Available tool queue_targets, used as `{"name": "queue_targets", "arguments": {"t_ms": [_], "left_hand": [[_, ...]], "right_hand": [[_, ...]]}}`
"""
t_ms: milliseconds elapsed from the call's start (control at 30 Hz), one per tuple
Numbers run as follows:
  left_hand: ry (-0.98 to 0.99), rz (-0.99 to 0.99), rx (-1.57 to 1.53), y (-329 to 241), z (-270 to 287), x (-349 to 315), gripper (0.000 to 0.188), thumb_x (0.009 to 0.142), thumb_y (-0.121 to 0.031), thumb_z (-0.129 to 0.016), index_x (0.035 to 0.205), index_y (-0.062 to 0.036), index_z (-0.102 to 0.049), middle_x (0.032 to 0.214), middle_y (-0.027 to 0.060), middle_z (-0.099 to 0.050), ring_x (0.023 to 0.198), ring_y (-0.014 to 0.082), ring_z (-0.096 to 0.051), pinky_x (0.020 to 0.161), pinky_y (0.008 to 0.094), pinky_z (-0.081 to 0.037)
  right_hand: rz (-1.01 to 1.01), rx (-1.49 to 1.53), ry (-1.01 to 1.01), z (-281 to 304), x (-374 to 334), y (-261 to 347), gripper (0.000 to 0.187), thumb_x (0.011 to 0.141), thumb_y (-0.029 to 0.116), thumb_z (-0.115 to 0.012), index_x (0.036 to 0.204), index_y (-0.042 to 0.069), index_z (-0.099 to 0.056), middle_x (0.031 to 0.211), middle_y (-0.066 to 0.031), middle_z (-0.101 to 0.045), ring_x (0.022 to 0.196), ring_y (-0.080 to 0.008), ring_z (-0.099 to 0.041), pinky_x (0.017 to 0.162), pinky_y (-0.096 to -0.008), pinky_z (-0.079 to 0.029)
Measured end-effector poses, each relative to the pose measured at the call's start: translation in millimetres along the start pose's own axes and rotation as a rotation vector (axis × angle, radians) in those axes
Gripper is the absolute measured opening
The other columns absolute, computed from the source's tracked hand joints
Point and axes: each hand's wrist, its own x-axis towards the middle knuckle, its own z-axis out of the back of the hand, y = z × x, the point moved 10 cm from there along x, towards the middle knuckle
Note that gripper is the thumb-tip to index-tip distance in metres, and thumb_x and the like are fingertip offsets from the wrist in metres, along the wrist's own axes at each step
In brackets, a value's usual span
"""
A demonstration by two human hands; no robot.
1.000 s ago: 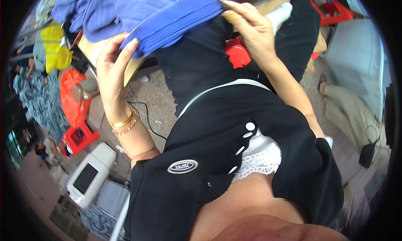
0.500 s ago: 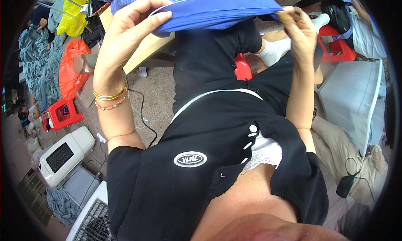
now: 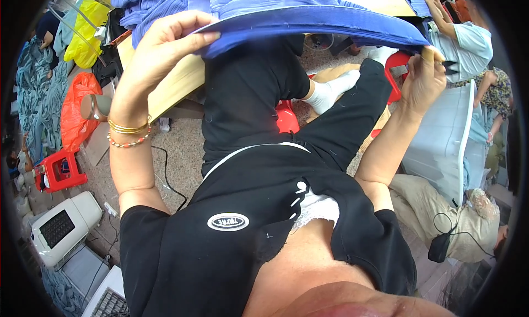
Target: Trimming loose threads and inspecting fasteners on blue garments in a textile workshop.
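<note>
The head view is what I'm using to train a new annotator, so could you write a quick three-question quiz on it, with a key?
1. True or false: the left hand and the right hand each grip the blue cloth.

2. Which wrist wears the bracelets?
A. Right
B. Left
C. Both

3. Fill in the colour: the socks are ____.

Key:
1. True
2. B
3. White
</note>
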Motion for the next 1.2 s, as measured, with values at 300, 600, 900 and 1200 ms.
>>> {"name": "queue_targets", "arguments": {"t_ms": [300, 600, 900, 1200], "left_hand": [[0.028, 0.109, -0.002, 36, 1, 1, 0.020, 0.095, -0.020, -0.066, 0.107, -0.0041, -0.069, 0.093, -0.0064, -0.064, 0.089, 0.0011, -0.056, 0.082, 0.0184, -0.043], [-0.115, 0.035, -0.037, 50, 18, -18, 0.024, 0.098, -0.020, -0.062, 0.114, -0.0034, -0.069, 0.105, 0.0007, -0.068, 0.100, 0.0061, -0.060, 0.094, 0.0210, -0.042], [-0.400, -0.525, 0.758, -8, -4, -51, 0.026, 0.085, -0.001, -0.072, 0.110, -0.0031, -0.072, 0.115, 0.0092, -0.065, 0.108, 0.0182, -0.061, 0.093, 0.0300, -0.048], [-0.639, -0.626, 0.361, 31, 5, -57, 0.010, 0.091, -0.001, -0.067, 0.100, -0.0015, -0.070, 0.106, 0.0061, -0.062, 0.098, 0.0145, -0.060, 0.090, 0.0272, -0.048]], "right_hand": [[-0.258, -0.325, 0.099, 20, 2, -115, 0.016, 0.091, 0.011, -0.072, 0.102, 0.000, -0.071, 0.085, -0.0020, -0.069, 0.065, -0.0050, -0.060, 0.053, -0.0179, -0.042], [-0.271, -0.272, 0.531, -105, -95, -112, 0.031, 0.099, 0.013, -0.062, 0.127, 0.000, -0.057, 0.097, 0.0019, -0.054, 0.087, -0.0042, -0.048, 0.078, -0.0183, -0.039], [0.144, -0.452, 0.699, -181, -111, -49, 0.035, 0.082, 0.011, -0.079, 0.115, 0.010, -0.070, 0.078, 0.0012, -0.052, 0.068, -0.0084, -0.050, 0.061, -0.0223, -0.041], [-0.165, -0.337, 0.580, -169, -110, -67, 0.039, 0.084, 0.009, -0.079, 0.121, 0.005, -0.066, 0.094, 0.0029, -0.058, 0.083, -0.0028, -0.054, 0.078, -0.0162, -0.045]]}}
